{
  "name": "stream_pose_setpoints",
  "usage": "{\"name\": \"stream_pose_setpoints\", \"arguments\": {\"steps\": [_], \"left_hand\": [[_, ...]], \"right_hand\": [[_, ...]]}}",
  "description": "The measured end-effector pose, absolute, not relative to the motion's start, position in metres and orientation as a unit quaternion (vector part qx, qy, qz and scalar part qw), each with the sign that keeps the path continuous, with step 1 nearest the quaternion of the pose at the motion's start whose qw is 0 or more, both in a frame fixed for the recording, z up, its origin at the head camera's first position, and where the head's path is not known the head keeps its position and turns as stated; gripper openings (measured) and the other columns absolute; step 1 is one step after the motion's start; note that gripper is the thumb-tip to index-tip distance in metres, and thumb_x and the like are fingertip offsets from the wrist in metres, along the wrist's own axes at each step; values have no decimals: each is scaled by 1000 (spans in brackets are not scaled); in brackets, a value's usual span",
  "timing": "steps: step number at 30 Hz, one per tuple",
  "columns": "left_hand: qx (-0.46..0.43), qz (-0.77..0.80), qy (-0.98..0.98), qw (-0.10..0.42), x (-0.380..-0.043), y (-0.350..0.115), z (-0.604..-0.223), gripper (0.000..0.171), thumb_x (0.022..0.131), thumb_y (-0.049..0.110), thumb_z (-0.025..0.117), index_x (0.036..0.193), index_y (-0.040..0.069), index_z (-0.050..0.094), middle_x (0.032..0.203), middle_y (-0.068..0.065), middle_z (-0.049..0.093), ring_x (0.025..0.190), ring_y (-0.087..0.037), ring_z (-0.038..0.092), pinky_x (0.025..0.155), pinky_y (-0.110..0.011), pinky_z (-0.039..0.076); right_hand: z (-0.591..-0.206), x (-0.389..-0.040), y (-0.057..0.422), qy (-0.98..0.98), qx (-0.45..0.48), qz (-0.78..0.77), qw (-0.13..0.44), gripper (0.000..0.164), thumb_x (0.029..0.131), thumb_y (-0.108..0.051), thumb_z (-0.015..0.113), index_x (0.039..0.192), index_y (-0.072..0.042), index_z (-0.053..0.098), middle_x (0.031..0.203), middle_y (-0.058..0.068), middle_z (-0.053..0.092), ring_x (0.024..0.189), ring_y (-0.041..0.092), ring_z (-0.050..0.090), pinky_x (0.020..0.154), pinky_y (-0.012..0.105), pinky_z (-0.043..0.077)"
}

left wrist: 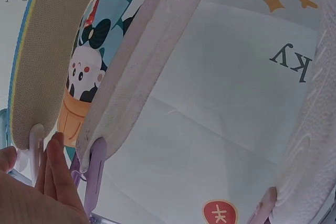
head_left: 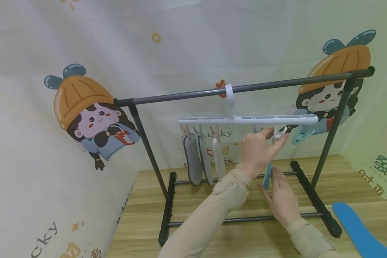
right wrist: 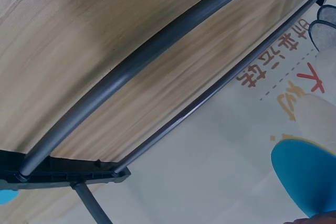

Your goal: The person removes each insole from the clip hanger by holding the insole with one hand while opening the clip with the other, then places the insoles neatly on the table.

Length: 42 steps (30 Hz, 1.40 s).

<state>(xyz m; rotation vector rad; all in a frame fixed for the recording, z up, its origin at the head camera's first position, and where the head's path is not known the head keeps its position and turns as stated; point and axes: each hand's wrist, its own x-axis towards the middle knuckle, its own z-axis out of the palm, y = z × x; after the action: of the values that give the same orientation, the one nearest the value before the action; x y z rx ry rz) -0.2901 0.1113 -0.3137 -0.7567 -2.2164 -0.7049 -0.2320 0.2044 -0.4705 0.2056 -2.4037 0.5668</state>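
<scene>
My left hand (head_left: 258,152) is at the right half of a white clip hanger (head_left: 209,120), its thumb and fingers on either side of a white clip (left wrist: 35,148) and pinching it. An insole (left wrist: 44,51), beige on one face with a blue and yellow edge, hangs at that clip. Below, my right hand (head_left: 282,197) has its fingers straight along the insole's blue lower part, thumb apart on the other side. Only fingertips show at the edge of the right wrist view. A pale insole (left wrist: 131,66) hangs beside it from a purple clip (left wrist: 95,169).
The hanger hooks over a dark rack's top bar (head_left: 187,95). Two grey insoles (head_left: 192,159) and a white insole (head_left: 218,157) hang from its left half. A light-blue clip (head_left: 303,135) dangles at the right end. Another blue insole (head_left: 358,229) lies on the wooden table (head_left: 138,215).
</scene>
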Motion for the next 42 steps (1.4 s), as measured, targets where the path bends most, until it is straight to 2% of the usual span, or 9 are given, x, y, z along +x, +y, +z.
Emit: {"name": "stream_pose_setpoints", "arguments": {"steps": [7,18,21,24,27,31,37,42], "left_hand": [[-295,-289,-845,341,-290,112,-314,32,92,45,66,102,16,76,92,4,78,74,-7,74,51,-6,37],[-323,-275,-822,379,-291,113,-317,26,92,38,67,85,14,75,87,3,78,68,-4,72,56,-6,41],[-337,-269,-810,397,-292,112,-318,26,91,35,67,79,14,75,82,4,78,57,0,65,53,-5,37],[-349,-268,-799,411,-293,112,-317,27,90,33,68,71,15,72,71,6,74,45,2,48,47,-6,28],[-357,-271,-792,415,-292,112,-317,31,90,31,67,63,16,67,57,7,66,41,1,35,44,-9,20],[-362,-275,-792,408,-292,111,-316,37,93,29,65,58,16,61,48,7,57,39,2,30,43,-10,18],[-366,-283,-792,398,-293,111,-316,30,94,27,64,68,13,70,65,1,73,39,0,37,43,-9,22],[-366,-281,-793,398,-292,110,-315,24,94,26,64,78,12,76,67,1,74,39,0,36,43,-10,23]], "right_hand": [[-472,-232,203,-912,66,207,347,73,87,-19,75,137,21,39,139,40,46,129,51,47,102,59,44],[-479,-231,203,-907,59,207,362,56,92,-7,66,134,22,42,137,38,49,125,51,51,94,59,49],[-480,-232,203,-907,56,208,363,53,93,-5,63,134,22,42,137,38,49,124,51,52,93,59,49],[-481,-232,204,-905,53,209,366,52,93,-3,62,134,22,43,136,38,49,124,51,52,89,59,51],[-482,-233,204,-904,53,208,369,52,93,-3,62,134,22,42,136,39,49,123,52,53,87,59,52],[-482,-233,203,-903,54,209,371,52,93,-2,62,133,23,42,136,39,49,121,53,53,91,60,50],[-482,-232,203,-905,47,216,363,51,94,-3,59,136,22,41,136,39,49,123,52,52,93,60,49],[-483,-229,204,-909,37,236,342,51,99,-6,52,140,19,36,138,40,45,125,54,49,93,62,47]]}}
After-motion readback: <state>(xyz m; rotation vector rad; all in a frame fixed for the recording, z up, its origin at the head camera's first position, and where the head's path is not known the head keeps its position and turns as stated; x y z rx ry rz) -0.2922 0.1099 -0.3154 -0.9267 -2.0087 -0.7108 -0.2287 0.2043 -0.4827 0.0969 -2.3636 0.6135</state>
